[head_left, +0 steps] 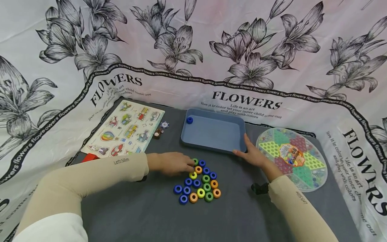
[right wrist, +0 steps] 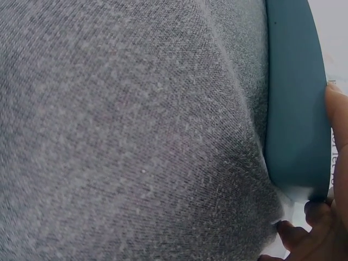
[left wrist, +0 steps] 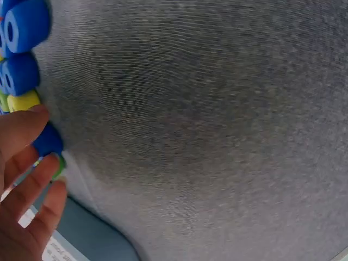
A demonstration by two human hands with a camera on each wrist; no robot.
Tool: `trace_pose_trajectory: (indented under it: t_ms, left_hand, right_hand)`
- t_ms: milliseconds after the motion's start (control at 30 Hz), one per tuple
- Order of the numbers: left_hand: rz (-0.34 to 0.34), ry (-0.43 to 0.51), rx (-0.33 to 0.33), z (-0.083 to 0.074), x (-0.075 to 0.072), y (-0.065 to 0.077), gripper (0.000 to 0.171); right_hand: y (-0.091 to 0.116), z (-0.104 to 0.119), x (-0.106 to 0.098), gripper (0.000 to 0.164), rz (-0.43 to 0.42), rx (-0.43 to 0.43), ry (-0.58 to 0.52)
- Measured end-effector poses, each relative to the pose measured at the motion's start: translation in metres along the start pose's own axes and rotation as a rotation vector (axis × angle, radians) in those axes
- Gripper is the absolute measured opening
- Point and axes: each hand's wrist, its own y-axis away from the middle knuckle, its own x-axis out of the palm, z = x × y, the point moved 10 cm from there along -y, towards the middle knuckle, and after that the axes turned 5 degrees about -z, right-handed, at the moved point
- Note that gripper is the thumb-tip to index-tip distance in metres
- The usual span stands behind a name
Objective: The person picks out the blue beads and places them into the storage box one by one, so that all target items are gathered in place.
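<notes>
My left hand (head_left: 173, 163) reaches to the far left edge of a cluster of small ring beads. In the left wrist view its thumb and fingers pinch a blue ring bead (left wrist: 49, 140), partly covered by the hand. Beside it are a green bead (head_left: 195, 162) and a yellow bead (head_left: 192, 175). My right hand (head_left: 253, 154) holds the near right corner of a blue-grey tray (head_left: 211, 148), thumb at the front rim and fingers along the right side. One blue bead (head_left: 189, 120) lies inside the tray's far left corner.
A picture board (head_left: 124, 129) lies at the back left, with a poker chip (head_left: 164, 125) and a small brown piece (head_left: 157, 133) beside it. Right of the tray sits a round star-patterned board (head_left: 291, 159). Flower-printed cloth (head_left: 187, 90) borders the grey table (head_left: 145, 218).
</notes>
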Motion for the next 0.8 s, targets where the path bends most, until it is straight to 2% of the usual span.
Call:
trace_pose_trajectory:
  t_ms: [200, 400, 600, 700, 800]
  left_hand:
    - [-0.054, 0.032, -0.037, 0.009, 0.002, -0.003, 0.036]
    - [-0.126, 0.059, -0.037, 0.007, 0.004, -0.002, 0.033]
    - [-0.152, 0.108, -0.040, 0.008, 0.005, 0.002, 0.031]
    - [-0.178, 0.139, -0.023, 0.007, -0.003, 0.004, 0.030]
    - [-0.255, 0.170, -0.008, 0.008, -0.021, 0.007, 0.029]
  right_hand:
    - [0.001, -0.002, 0.000, 0.106, 0.002, 0.006, 0.005]
    - [0.004, 0.002, -0.002, 0.104, -0.002, 0.009, -0.005]
    - [0.004, 0.001, -0.001, 0.104, 0.006, 0.013, -0.008]
    - [0.004, 0.000, -0.001, 0.104, 0.006, 0.018, -0.016]
    - [0.005, -0.001, 0.000, 0.104, 0.004, 0.024, -0.017]
